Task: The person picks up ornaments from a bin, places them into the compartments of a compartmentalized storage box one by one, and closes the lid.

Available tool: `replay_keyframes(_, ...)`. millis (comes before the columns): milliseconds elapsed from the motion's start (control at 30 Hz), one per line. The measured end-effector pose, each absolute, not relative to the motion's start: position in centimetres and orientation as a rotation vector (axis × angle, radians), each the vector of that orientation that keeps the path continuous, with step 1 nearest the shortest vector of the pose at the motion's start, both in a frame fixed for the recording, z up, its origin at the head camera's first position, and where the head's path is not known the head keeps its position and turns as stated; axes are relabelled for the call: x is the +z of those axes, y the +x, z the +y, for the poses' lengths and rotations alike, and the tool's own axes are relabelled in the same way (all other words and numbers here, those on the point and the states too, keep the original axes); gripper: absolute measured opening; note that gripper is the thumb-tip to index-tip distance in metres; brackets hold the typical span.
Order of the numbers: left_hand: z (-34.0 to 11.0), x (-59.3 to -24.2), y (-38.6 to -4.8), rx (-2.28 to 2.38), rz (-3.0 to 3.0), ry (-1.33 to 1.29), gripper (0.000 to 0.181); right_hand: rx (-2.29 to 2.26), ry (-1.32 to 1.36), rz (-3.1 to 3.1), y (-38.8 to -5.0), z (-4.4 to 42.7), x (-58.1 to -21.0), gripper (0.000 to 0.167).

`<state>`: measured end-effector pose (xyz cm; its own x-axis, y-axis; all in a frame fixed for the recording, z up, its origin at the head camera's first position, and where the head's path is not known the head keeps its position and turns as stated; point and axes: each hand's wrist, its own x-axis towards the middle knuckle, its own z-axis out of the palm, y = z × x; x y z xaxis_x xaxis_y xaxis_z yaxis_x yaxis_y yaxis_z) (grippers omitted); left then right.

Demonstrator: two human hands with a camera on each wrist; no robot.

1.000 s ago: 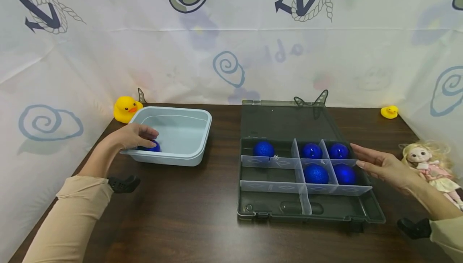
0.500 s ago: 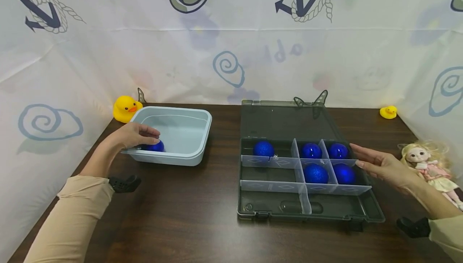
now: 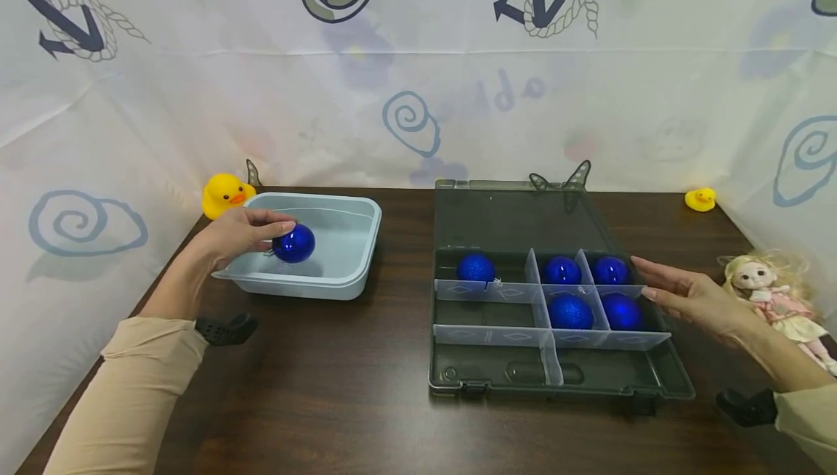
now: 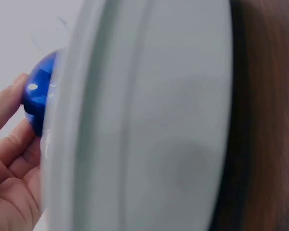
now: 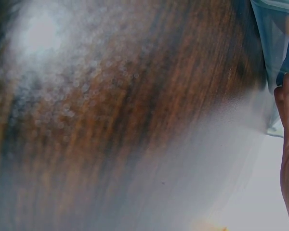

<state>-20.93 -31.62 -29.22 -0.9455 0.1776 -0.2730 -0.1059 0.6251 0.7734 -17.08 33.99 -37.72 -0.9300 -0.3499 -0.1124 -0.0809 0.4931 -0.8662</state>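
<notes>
My left hand point(image 3: 238, 237) pinches a shiny blue bauble point(image 3: 294, 243) between thumb and fingers, raised over the pale blue plastic tub point(image 3: 333, 282). In the left wrist view the tub's wall point(image 4: 173, 115) hides part of the bauble point(image 4: 37, 91). At the right, my right hand point(image 3: 702, 304) has its fingers extended against the right edge of a dark see-through divided box point(image 3: 497, 377). Three baubles sit in the box's back row, among them a glittery one point(image 3: 476, 268) at left. Two more lie in the second row, a glittery one point(image 3: 571, 311) and a smoother one point(image 3: 622, 311).
The box's lid point(image 3: 510, 217) lies open toward the back. A yellow rubber duck point(image 3: 225, 195) stands behind the tub, and a smaller duck point(image 3: 700, 199) is at the back right. A doll point(image 3: 774, 304) leans beyond my right hand. Printed cloth point(image 3: 314, 112) hangs around the brown table point(image 3: 327, 395).
My left hand has lifted the bauble from low inside the tub, up and slightly to the right. My right hand has stayed at the box's edge.
</notes>
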Motion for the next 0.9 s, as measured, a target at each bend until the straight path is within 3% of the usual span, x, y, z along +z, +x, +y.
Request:
replay_keyframes(167,-27.8,-27.2,-20.5,1.539,2.44,0.103,0.054,-1.404,-0.38,2.474,-17.1,34.0,-37.7,0.053)
replay_keyframes(367,-19.8,-26.2,-20.0,1.775,2.305,0.26,0.041,-1.401,-0.384,2.486,-17.1,34.1,-37.9,0.053)
replay_keyframes(633,-10.8,-30.1,-19.2,1.72,2.275,0.527,0.032,-1.386,-0.376,2.506,-17.1,33.9,-37.7,0.053)
replay_keyframes(900,-7.6,-34.1,-18.3,1.671,2.211,0.744,0.033,-1.4,-0.372,2.495,-17.2,34.0,-37.8,0.052)
